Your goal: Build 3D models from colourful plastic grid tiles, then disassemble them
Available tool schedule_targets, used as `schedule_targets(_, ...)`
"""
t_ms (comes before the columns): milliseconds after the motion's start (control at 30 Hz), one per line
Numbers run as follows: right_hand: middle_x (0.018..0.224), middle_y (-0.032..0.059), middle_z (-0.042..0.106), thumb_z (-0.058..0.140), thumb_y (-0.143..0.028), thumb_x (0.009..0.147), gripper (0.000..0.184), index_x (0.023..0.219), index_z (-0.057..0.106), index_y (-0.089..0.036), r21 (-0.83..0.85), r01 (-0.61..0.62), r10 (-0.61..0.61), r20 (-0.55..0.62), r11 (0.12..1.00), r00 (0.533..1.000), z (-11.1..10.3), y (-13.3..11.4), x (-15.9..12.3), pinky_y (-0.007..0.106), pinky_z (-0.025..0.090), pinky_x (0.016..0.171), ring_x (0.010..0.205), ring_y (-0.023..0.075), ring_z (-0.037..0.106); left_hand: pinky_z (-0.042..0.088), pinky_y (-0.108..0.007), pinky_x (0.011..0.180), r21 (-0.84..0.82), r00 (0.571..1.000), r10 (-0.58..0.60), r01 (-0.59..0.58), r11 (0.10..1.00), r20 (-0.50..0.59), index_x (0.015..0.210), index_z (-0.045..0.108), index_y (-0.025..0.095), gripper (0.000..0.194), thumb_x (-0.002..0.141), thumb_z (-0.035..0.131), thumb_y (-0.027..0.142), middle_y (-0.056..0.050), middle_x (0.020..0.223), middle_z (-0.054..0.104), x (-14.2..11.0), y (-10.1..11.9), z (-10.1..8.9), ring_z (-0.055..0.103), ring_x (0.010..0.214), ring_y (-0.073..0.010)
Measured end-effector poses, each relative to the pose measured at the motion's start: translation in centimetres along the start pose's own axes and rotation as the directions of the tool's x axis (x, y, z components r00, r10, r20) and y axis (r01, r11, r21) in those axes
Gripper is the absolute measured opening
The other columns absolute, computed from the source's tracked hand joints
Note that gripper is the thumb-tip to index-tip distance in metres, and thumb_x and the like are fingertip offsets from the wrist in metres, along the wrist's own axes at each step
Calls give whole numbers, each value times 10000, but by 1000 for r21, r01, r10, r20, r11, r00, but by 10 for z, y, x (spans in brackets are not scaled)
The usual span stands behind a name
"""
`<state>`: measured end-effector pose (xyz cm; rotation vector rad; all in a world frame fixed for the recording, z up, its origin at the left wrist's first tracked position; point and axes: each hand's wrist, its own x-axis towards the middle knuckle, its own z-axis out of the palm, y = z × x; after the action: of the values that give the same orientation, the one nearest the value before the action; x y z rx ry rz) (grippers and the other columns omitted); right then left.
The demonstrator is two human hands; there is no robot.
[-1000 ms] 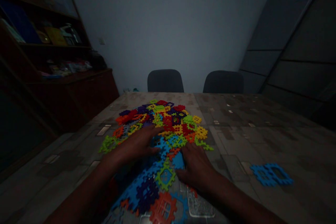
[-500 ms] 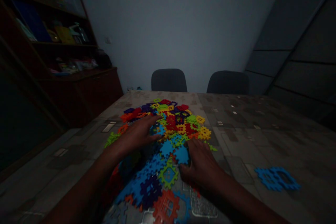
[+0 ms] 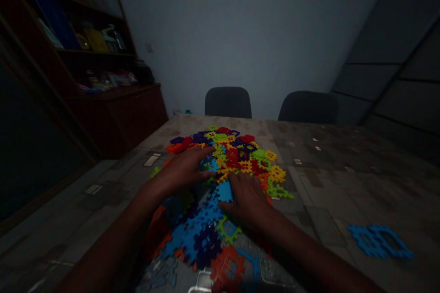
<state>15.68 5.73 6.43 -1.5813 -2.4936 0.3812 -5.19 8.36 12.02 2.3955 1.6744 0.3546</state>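
Low over the left side of a pile of gear-edged plastic tiles (image 3: 232, 158) is my left hand (image 3: 184, 167). Its thumb and fingers are stretched apart, and a blue windowed tile (image 3: 210, 164) shows between them. I cannot see whether they touch that tile. At the near part of the pile my right hand (image 3: 248, 199) grips a plain blue tile (image 3: 225, 191) between thumb and fingers, partly covering it. Closer to me lie a green windowed tile (image 3: 228, 230), a dark purple tile (image 3: 208, 244) and an orange-red windowed tile (image 3: 227, 268).
Two joined blue tiles (image 3: 380, 241) lie apart at the right on the patterned tabletop (image 3: 319, 183). Two dark chairs (image 3: 228, 102) stand beyond the table's far edge. A wooden shelf cabinet (image 3: 134, 107) is at the left. The room is dim.
The view has swung slightly left, so the scene sits further right. My right hand has moved left over the pile along with the blue tile. My left hand has shifted only slightly.
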Motion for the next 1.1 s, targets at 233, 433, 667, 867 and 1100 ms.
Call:
schedule_targets(233,1316,202,583,695,-347,816,551,1280,553,-87,-28,-29,30,34,999,999,-6,-14,5,462,361,1033,1241,352,499,414,-445,1107,1,999,34,-34,999,-28,1463,458,187,668,855,671,366,-114,1474,521,0,-1,2,513,1331,-302)
schedule_targets(433,1294,204,599,714,-364,808,597,1303,535,-82,-44,-49,49,3,998,999,-3,-13,8,478,375,1016,1213,360,527,432,-442,1093,11,998,45,-44,999,-44,1459,464,183,670,848,670,366,-125,1456,537,1,2,1,542,1299,-308)
schedule_targets(667,1239,197,630,720,-398,806,594,1288,550,-95,-83,-63,58,-64,995,996,6,-15,12,514,394,990,1158,368,553,448,-466,1077,-43,999,35,-36,998,-32,1453,473,180,713,828,585,504,-119,1464,530,3,-1,5,543,1296,-333)
schedule_targets(867,1266,182,618,728,-446,800,639,1306,537,-104,-97,-49,44,-58,994,997,-1,-14,8,513,419,987,1164,352,559,488,-477,1033,-79,995,77,-81,994,-58,1412,522,166,809,797,542,691,-131,1411,580,12,-15,13,587,1230,-372)
schedule_targets(1100,1286,208,607,719,-469,808,749,1407,456,-105,-90,-46,39,-73,995,997,6,-15,7,545,402,996,1168,366,561,495,-475,1025,-71,990,105,-113,991,-98,1405,539,198,879,771,517,806,-121,1373,613,14,-24,19,616,1183,-377)
